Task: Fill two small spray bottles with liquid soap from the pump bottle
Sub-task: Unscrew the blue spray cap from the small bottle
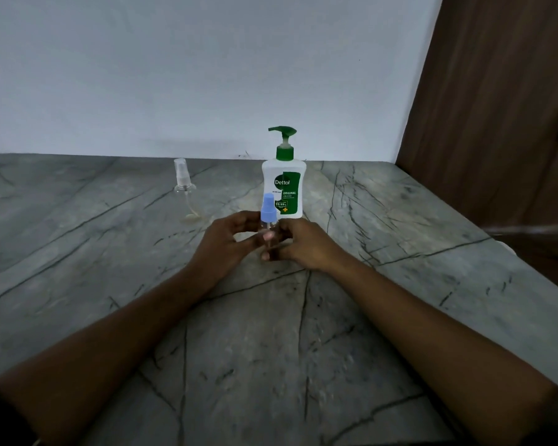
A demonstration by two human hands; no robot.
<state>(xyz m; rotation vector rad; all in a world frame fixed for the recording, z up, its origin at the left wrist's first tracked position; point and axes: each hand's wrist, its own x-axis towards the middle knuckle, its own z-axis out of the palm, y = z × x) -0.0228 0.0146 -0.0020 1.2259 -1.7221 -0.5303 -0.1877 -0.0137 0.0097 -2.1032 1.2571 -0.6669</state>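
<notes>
Left hand [221, 244] and right hand [305, 246] are clasping the blue-capped bottle [270, 225], fingers curled round it; opening stage, likely unscrewing its cap [267, 209] next.

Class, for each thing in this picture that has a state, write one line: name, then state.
Pump bottle: upright, pump on, untouched.
Blue-capped bottle: upright, cap on, held in both hands.
Clear bottle: upright, cap on, standing alone.
Left hand: holds the blue-capped bottle.
Right hand: holds the blue-capped bottle.
</notes>
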